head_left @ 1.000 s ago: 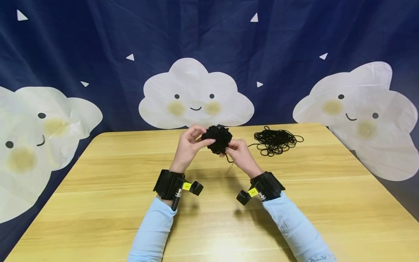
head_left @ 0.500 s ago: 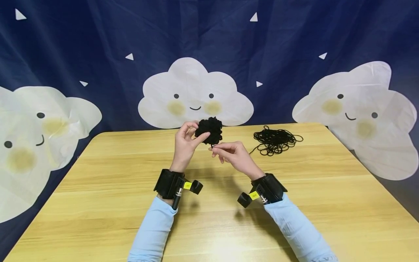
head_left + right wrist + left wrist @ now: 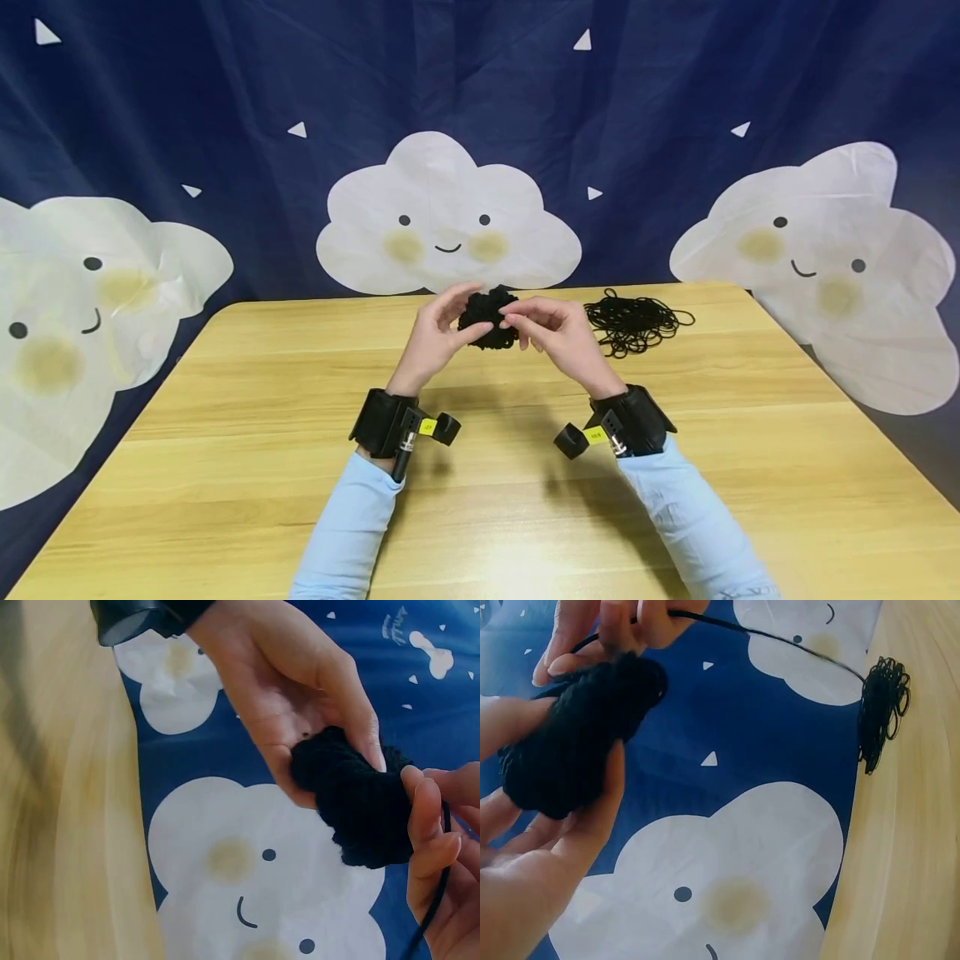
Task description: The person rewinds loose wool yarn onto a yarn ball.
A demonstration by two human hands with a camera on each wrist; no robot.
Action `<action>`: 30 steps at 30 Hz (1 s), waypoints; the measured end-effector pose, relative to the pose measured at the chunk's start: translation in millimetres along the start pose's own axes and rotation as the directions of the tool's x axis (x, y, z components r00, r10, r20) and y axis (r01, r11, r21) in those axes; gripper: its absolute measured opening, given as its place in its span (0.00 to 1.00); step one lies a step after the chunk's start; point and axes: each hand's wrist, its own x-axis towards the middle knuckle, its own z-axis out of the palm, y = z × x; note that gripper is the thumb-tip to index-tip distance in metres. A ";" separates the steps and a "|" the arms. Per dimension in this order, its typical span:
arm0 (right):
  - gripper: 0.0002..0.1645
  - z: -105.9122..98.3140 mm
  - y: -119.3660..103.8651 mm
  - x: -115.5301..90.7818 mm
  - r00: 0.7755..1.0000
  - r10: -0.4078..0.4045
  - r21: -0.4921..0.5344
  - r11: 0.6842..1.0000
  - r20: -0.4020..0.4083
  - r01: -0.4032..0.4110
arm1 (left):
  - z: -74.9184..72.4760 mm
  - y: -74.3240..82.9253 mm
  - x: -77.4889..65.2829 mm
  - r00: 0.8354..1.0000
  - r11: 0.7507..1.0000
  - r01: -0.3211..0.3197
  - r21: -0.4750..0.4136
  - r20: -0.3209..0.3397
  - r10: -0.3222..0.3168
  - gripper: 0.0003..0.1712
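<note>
A bunched ball of black yarn [image 3: 486, 315] is held above the far part of the table by my left hand [image 3: 437, 332]. In the left wrist view, its thumb and fingers curl round the yarn ball [image 3: 570, 742] from either side. My right hand [image 3: 561, 335] is at the ball's right side, thumb and forefinger together against it. In the right wrist view, these fingers pinch at the ball's edge, while a yarn strand [image 3: 436, 900] runs over the other curled fingers. The exact pinched spot is hidden. From there the strand leads to the loose yarn pile [image 3: 881, 712].
That loose heap of looped black yarn [image 3: 637, 323] lies at the back right of the wooden table [image 3: 480, 517]. Behind the table's far edge hangs a dark blue curtain [image 3: 637, 83] with white clouds. A black camera band [image 3: 384, 423] circles each wrist.
My right hand first drew down below the ball with the strand, then rose to its right side. My left hand lifted and turned the ball, then lowered it slightly.
</note>
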 end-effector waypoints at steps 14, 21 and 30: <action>0.10 -5.7 -2.6 9.3 0.994 -0.059 0.023 0.998 -0.095 0.062 | 7.8 34.5 -4.3 0.976 0.986 0.151 0.071 0.146 -0.160 0.18; 0.12 -9.7 8.2 10.0 0.998 0.058 0.096 0.994 -0.003 -0.058 | 9.3 35.1 -4.4 0.963 0.994 0.104 0.044 0.243 -0.112 0.16; 0.11 -11.7 30.9 5.1 0.977 0.196 0.252 0.945 0.079 -0.210 | 10.0 36.7 -6.8 0.981 0.992 0.108 -0.059 0.168 -0.097 0.15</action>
